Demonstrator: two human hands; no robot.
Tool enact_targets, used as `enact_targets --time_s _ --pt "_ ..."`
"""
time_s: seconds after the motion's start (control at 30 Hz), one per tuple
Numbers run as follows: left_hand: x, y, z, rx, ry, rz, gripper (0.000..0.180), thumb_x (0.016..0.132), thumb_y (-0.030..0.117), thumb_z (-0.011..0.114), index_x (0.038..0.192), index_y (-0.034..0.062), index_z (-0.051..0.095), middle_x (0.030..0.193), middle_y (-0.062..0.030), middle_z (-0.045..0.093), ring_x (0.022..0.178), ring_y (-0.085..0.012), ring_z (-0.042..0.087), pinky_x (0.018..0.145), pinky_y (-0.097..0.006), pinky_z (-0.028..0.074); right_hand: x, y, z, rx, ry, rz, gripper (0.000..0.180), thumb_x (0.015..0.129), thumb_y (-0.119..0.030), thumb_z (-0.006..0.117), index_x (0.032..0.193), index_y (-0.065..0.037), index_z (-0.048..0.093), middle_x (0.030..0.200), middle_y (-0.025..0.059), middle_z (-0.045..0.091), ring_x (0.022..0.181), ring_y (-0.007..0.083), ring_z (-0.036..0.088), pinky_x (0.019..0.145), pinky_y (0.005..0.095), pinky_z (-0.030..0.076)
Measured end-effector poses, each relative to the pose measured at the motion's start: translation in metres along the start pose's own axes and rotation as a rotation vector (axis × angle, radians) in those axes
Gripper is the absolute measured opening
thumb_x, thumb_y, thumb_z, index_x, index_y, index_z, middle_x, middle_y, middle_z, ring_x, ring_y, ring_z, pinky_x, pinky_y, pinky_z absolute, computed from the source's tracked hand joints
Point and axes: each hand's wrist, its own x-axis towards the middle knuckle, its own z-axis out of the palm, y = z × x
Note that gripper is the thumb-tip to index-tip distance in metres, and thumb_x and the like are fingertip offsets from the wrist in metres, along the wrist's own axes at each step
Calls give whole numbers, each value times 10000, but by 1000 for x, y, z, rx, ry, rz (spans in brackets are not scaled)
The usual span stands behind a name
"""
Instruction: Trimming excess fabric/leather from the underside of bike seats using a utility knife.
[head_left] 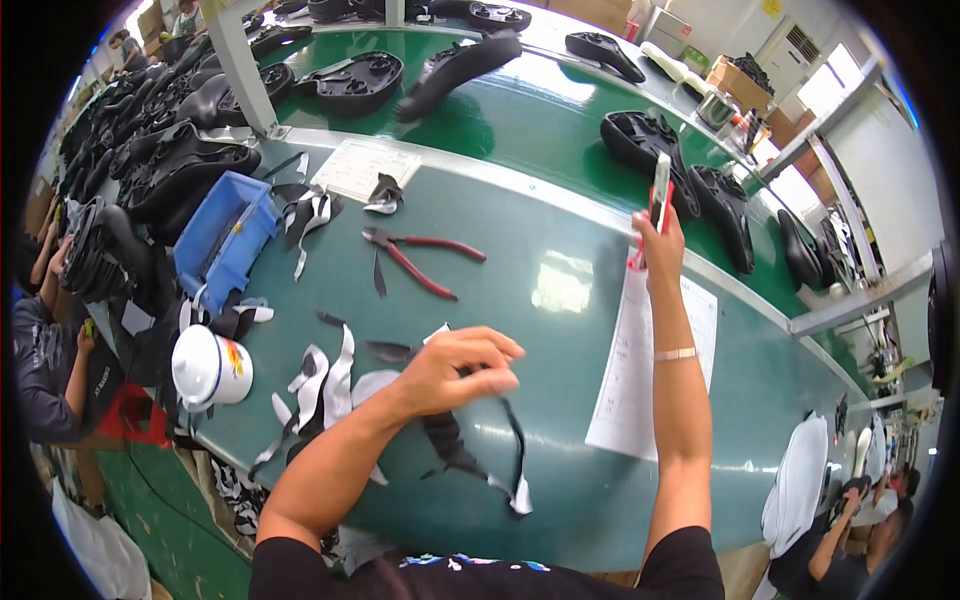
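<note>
Red-and-silver hand tool (pixel 663 190), its exact kind unclear, is clasped in the right hand (pixel 660 240) beyond the printed paper (pixel 622 375), near the far edge of the green worktable (pixel 765 400). Its silver end is pointed away from the body, presumably so that the grip stays on the red part. The fingers of the left hand (pixel 460 368) are loosely curled, with the thumb held apart from them and nothing seen between; whether the black strip (pixel 519 440) just below is touched cannot be told. Red-handled diagonal cutters (pixel 392 244) are laid with the handles spread, probably for easy pick-up. Black and white trimmings (pixel 340 370) are scattered around the left forearm, while the blue plastic bin (pixel 240 245) and white lidded mug (pixel 215 367) are set toward the left edge, perhaps to leave the middle free for handling. Black bicycle saddles (pixel 461 70) are spaced along the green surface beyond the metal rail, seemingly within reach from the bench. Print is carried by the paper under the right forearm and by a smaller sheet (pixel 368 170) near the rail, but it is too small to be read; a red-and-yellow motif is borne by the mug.
</note>
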Motion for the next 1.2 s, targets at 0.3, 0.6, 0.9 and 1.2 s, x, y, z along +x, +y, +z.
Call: enact_targets --time_s 0.3,0.6,0.9,1.2 --pt "6 -27 -8 -609 421 -205 275 939 245 569 886 -12 650 934 -102 626 746 -98 581 610 -220 513 118 51 72 270 106 48 329 762 -166 714 1026 -52 553 820 61 595 651 142 602 544 278 535" --pt "9 -32 -25 -976 549 -233 864 887 650 412 1465 79 116 1429 -214 317 1321 -298 346 1015 -419 370 -5 -25 -56 314 -989 187 343 662 -1 639 1005 12 624 1022 162 651 740 187 651 697 296 504" --pt "2 -24 -7 -441 313 -225 921 784 244 761 1469 94 165 1357 -209 416 1156 -283 512 968 -399 432 124 71 -80 451 108 303 580 772 -197 738 1262 -138 433 1061 77 526 793 276 645 600 359 557" --pt "7 -20 -12 -77 208 -200 848 680 399 811 1334 34 413 1236 -161 510 1080 -268 557 895 -361 470 74 61 -31 400 229 -22 355 833 -158 696 1119 -45 520 907 51 592 698 169 631 621 269 525"
